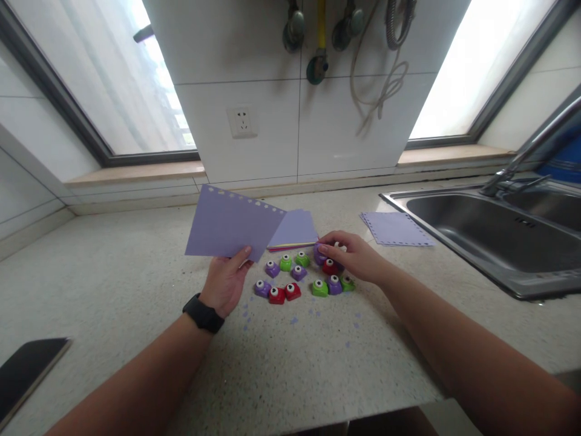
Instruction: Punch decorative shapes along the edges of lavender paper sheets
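Note:
My left hand [227, 280] pinches the lower edge of a purple sheet [233, 223], raised above the counter, with a row of punched holes along its top edge. On the right, my right hand [347, 255] has its fingers closed on a purple craft punch [320, 254]. A red punch [330, 266] sits just below those fingers. Several purple, green [319, 287] and red [276, 295] punches stand in small groups between my hands. Behind them lies a stack of coloured paper [297, 227], purple on top.
Punched purple sheets [399, 229] lie beside the steel sink [476, 236] at the right. Small purple paper bits [294, 320] are scattered on the counter [272, 375]. A dark flat device [29, 375] lies at the left edge.

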